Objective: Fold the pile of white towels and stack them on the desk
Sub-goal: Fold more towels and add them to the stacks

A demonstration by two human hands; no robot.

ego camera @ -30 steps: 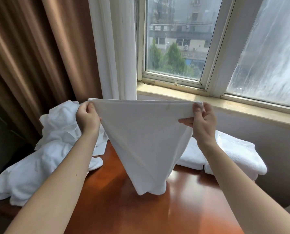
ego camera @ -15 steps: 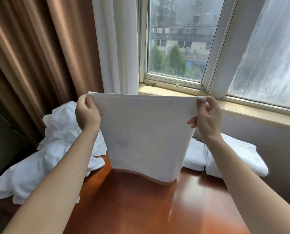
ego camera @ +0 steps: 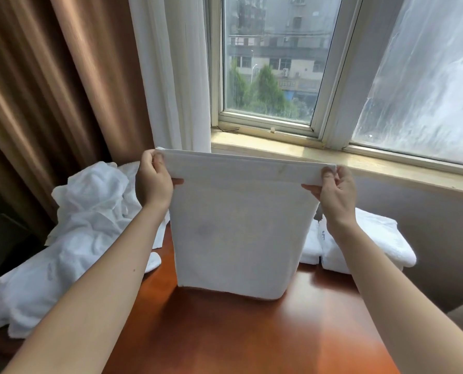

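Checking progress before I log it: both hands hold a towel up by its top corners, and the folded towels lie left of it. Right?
No. The head view shows the folded towels right of the held towel; the left side has the unfolded pile. The left hand and right hand do pinch its top corners.

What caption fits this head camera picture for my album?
Left hand and right hand hold a white towel by its top corners over the desk, between crumpled pile and folded towels.
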